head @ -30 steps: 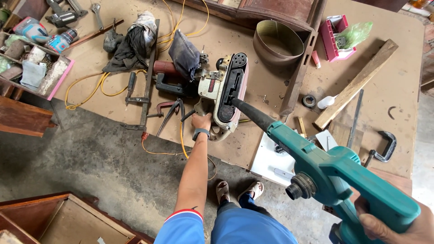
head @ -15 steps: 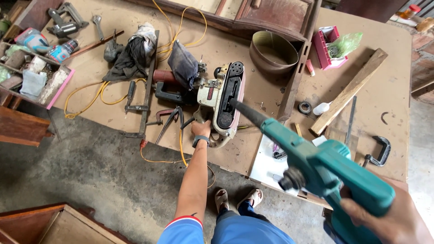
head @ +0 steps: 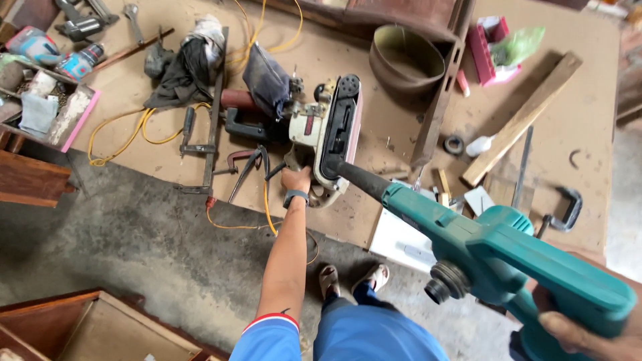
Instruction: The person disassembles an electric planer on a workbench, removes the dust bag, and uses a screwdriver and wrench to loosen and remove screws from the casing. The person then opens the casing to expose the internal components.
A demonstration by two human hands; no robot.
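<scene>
Your bench [head: 401,144] is the biggest thing here, a dusty brown sheet of board that fills the upper frame, its near edge running from nine o'clock down towards four. Below that edge you have open grey concrete floor [head: 134,247] from seven to nine o'clock, with a wooden crate [head: 100,327] at seven. Your feet in sandals [head: 354,281] stand just off the bench edge.

Next in size is the teal blower [head: 508,261], smooth plastic with a black tapered nozzle, slanting from four o'clock up towards the middle. Your right hand [head: 588,334] holds its grip, fingers wrapped round the handle at the frame's corner. The nozzle tip lies over the belt sander [head: 331,134].

That sander, cream and grey with a black belt, lies near the bench edge at the centre. Your left hand [head: 295,179] reaches out to its near end, fingers closed on it.

At two o'clock a long wooden plank [head: 521,120] lies at a slant. A round brown band [head: 408,63] stands at twelve. A yellow cable [head: 120,127] loops at ten, beside a long metal bar clamp [head: 212,113].
</scene>
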